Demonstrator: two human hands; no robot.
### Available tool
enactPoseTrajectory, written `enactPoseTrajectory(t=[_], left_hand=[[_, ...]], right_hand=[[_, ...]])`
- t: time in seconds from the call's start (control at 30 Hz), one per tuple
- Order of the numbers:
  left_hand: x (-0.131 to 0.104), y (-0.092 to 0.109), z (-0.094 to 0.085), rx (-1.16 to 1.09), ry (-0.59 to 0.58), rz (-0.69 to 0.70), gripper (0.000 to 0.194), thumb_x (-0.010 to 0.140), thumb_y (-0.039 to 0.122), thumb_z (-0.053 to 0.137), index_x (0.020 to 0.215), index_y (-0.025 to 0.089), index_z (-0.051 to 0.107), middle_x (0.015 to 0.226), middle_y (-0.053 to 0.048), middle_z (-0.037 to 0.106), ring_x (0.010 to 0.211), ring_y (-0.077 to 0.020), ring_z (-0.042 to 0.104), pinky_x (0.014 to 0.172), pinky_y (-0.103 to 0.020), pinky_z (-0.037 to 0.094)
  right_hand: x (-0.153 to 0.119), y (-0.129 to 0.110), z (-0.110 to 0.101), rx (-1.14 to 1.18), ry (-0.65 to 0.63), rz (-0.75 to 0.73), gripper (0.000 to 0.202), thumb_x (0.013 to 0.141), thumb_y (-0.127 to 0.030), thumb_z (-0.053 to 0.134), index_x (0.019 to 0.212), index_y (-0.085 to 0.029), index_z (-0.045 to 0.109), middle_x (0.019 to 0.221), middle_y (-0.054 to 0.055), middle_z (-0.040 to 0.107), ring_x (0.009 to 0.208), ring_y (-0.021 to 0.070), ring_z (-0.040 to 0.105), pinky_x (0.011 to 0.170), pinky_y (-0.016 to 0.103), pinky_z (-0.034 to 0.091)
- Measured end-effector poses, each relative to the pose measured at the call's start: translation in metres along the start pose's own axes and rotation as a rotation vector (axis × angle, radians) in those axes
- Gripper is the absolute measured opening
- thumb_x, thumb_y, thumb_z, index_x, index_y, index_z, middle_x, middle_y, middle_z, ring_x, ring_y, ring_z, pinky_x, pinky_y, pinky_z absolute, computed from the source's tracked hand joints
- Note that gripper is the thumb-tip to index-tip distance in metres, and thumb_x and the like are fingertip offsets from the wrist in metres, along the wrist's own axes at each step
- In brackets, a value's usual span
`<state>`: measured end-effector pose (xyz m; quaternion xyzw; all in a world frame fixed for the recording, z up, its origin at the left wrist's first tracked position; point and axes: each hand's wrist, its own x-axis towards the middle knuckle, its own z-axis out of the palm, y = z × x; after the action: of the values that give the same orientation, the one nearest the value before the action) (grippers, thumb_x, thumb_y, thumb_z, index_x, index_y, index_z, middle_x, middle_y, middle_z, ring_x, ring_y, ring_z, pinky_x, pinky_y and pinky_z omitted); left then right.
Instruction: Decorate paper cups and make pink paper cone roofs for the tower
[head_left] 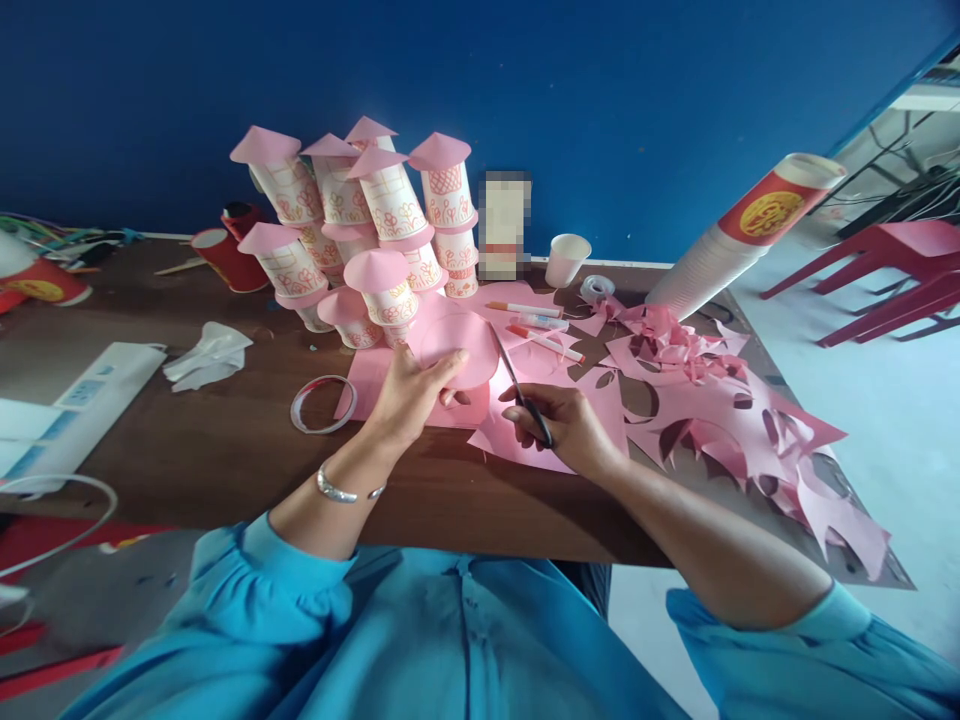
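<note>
My left hand (416, 390) pinches a round pink paper disc (469, 350) between thumb and fingers, above the table. A pair of scissors (517, 385) is gripped in my right hand (566, 425), its blades pointing up and away beside the disc's right edge. I cannot tell whether the blades touch the paper. Under both hands lie pink paper sheets (551, 445). Just behind the disc stand several stacked paper-cup towers (394, 200), with drawn flowers and pink cone tops. Orange-capped markers (559, 345) rest on the paper behind the scissors.
Pink paper offcuts (720, 400) cover the table's right side. A tall stack of paper cups (720, 240) leans behind them. One white cup (568, 260) and a small tape roll (598, 288) sit near the blue wall. Leftward are a larger tape roll (324, 404) and crumpled white paper (210, 355).
</note>
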<state>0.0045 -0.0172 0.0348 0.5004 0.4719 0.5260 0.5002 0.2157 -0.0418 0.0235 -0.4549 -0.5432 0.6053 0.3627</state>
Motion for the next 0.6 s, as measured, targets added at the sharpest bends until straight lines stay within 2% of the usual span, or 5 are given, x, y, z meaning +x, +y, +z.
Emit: enactPoseTrajectory(t=[0.23,0.6], left_hand=[[0.0007,0.0024,0.0016,-0.023,-0.020,-0.012,0.039,0.082,0.034,0.078,0.057,0.019,0.052,0.045,0.007,0.045,0.041,-0.0053,0.038,0.042,-0.019,0.045],[0.0019,0.0002,0.0012,-0.067,0.039,-0.042,0.035,0.076,0.034,0.084,0.065,0.020,0.054,0.048,0.007,0.045,0.041,-0.0062,0.039,0.038,-0.020,0.042]], right_hand=[[-0.0011,-0.0003,0.0002,-0.025,-0.017,-0.055,0.061,0.076,-0.074,0.081,0.096,-0.016,0.070,0.053,-0.004,0.060,0.047,0.0105,0.051,0.045,0.025,0.039],[-0.0035,-0.0021,0.0006,-0.036,-0.030,-0.057,0.058,0.081,-0.073,0.077,0.094,-0.017,0.070,0.051,-0.004,0.059,0.046,0.0096,0.050,0.043,0.023,0.036]])
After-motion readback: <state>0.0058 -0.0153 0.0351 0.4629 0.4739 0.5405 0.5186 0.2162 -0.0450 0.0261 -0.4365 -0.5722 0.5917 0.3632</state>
